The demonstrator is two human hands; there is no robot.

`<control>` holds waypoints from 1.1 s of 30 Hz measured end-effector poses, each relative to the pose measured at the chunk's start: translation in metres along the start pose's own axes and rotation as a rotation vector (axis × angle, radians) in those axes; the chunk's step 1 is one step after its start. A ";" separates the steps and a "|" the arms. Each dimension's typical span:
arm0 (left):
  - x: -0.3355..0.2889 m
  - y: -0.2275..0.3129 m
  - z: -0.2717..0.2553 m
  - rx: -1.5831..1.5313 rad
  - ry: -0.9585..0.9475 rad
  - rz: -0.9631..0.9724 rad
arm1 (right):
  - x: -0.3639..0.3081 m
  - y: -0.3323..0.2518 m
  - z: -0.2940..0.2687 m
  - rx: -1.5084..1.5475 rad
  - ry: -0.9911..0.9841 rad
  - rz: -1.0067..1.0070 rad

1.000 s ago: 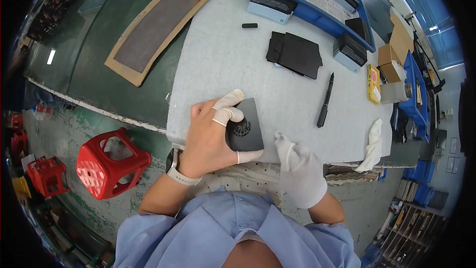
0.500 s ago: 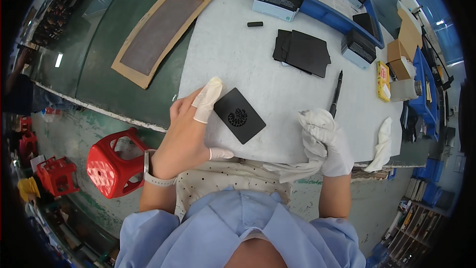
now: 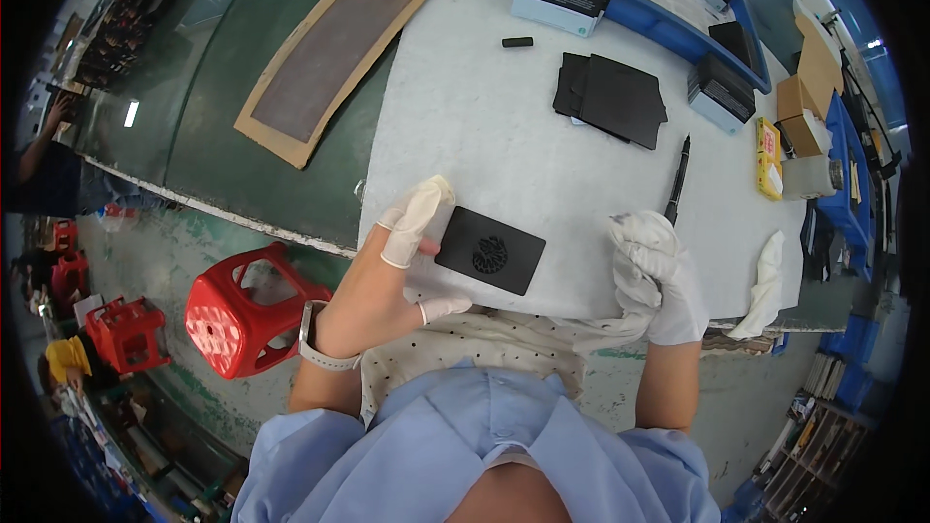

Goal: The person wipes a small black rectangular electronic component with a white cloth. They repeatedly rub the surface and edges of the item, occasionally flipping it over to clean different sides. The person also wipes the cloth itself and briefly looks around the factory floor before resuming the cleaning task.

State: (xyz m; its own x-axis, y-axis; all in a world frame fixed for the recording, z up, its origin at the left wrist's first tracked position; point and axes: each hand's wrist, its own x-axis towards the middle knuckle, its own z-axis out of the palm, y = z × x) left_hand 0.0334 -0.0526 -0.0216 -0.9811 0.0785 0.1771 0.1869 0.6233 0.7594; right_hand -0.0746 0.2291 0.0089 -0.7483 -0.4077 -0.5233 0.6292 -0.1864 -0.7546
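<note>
A black card (image 3: 490, 251) with a dark round emblem lies flat near the white table's front edge. My left hand (image 3: 392, 266), with pale finger cots on some fingers and the thumb, is at the card's left end. Its thumb and fingers are spread apart, and a fingertip meets or nearly meets the card's edge. To the right, my white-gloved right hand (image 3: 673, 286) grips a bunched white cloth (image 3: 635, 242), whose end trails toward my lap. Beyond this hand lies a black pen (image 3: 679, 179).
Several black cards (image 3: 620, 102) are stacked farther back, near a blue tray (image 3: 639, 21) and boxes. A brown-edged board (image 3: 334, 63) rests on the green table at left. White cloth (image 3: 765, 286) lies at right. A red stool (image 3: 237, 310) stands at lower left.
The black card has turned so its long side runs more left to right. My left hand has stayed at its left end. The whole view has shifted slightly.
</note>
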 end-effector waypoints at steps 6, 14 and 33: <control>0.003 0.000 -0.001 0.092 0.065 0.040 | -0.001 0.001 0.003 -0.024 0.027 -0.007; 0.009 -0.003 0.000 0.131 0.016 0.068 | 0.000 0.002 -0.001 0.008 -0.001 -0.032; -0.002 0.047 0.032 -0.103 0.125 0.186 | -0.017 0.021 0.014 0.084 -0.087 -0.173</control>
State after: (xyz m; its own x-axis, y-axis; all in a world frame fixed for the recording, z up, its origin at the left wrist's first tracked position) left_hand 0.0423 0.0009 -0.0062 -0.9166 0.0837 0.3910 0.3743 0.5241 0.7650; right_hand -0.0458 0.2196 0.0081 -0.8280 -0.4378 -0.3504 0.5113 -0.3328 -0.7924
